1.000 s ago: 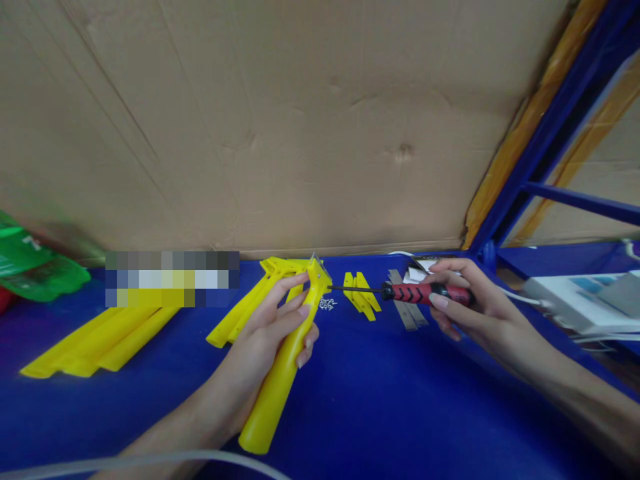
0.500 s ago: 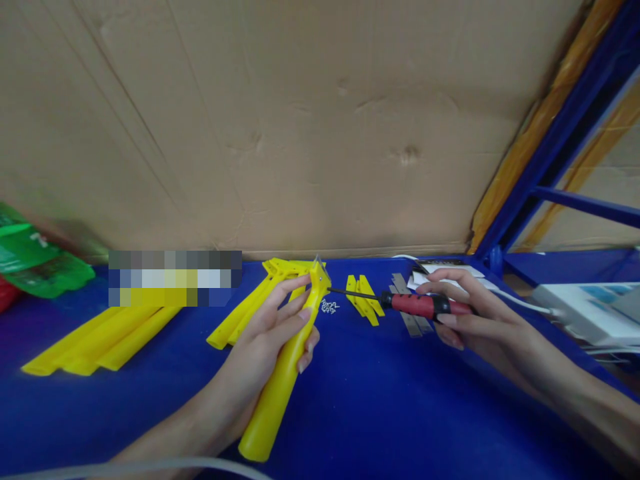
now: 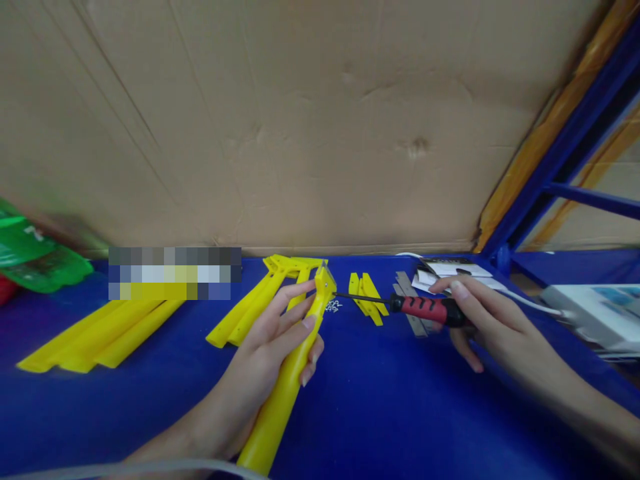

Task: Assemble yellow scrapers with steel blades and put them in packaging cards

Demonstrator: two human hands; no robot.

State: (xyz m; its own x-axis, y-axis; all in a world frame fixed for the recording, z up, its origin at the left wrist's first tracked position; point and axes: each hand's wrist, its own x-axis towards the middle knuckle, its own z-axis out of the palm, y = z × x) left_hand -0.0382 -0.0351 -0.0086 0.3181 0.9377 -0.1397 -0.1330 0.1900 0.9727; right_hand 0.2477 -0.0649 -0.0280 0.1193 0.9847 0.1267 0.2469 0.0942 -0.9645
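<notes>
Fingers (image 3: 293,291) wrapped round one scraper (image 3: 283,400), left hand (image 3: 267,347); loosely round one screwdriver (image 3: 423,309), right hand (image 3: 495,323)

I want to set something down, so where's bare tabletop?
Free: blue tabletop between the held yellow handle and right forearm; left, between the handle pile and left forearm. Crowded: the back, with metal bits, yellow strips, grey plates and papers.
</notes>
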